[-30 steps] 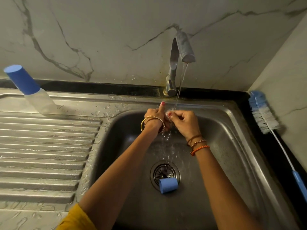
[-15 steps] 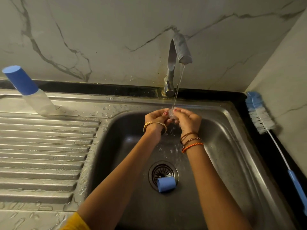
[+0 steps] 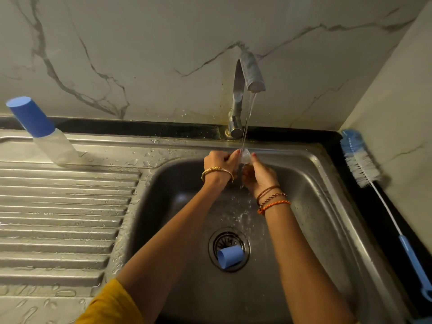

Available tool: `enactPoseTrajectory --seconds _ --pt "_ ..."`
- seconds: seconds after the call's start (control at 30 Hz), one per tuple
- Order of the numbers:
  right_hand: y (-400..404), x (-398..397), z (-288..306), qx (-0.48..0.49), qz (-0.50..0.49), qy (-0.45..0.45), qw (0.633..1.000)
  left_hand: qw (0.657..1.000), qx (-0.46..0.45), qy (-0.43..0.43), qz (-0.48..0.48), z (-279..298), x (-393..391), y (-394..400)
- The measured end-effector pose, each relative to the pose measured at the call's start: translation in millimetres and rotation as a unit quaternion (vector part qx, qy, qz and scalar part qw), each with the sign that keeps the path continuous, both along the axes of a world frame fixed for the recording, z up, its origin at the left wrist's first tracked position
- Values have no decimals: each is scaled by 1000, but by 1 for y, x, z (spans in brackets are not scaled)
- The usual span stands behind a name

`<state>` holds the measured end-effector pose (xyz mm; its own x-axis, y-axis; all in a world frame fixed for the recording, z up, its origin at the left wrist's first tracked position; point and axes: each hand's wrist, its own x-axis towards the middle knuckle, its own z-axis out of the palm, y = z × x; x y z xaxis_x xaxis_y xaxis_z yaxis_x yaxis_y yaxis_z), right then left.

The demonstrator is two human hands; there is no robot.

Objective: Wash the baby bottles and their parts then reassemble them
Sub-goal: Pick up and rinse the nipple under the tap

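Both hands are working together under the stream from the tap [image 3: 247,73], rinsing a small clear part, likely a teat [image 3: 245,155]. The left hand [image 3: 218,161] is curling its fingers round one side of the teat and the right hand [image 3: 257,174] is pinching the other side, so the teat is sitting between them, above the back of the sink [image 3: 327,183]. Water is splashing down toward the drain [image 3: 228,239], where 1 blue cap [image 3: 230,256] is lying on its side, apparently waiting its turn. 1 bottle [image 3: 56,148], already capped in blue, is standing on the drainboard [image 3: 58,206], well apart from the hands. A brush [image 3: 360,160] is lying on the counter to the right of the sink.

The step in hand looks like rinsing. Next, I judge, the teat is needing a turn so water runs through it, with a firm pinch, since wet silicone is slippery
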<state>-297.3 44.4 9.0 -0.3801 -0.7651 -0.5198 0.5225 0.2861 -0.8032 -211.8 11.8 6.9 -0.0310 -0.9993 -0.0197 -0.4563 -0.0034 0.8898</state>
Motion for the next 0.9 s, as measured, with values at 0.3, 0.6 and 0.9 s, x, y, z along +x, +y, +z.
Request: enactPoseTrajectory --seconds 0.3,0.6,0.9 --pt "14 3 5 -77 50 -14 996 997 7 11 -70 -1 16 15" --pt "33 2 43 -1 246 554 795 953 -177 -224 -101 -8 48 47" --pt "74 -5 73 -201 192 271 921 899 171 402 -14 30 57 67"
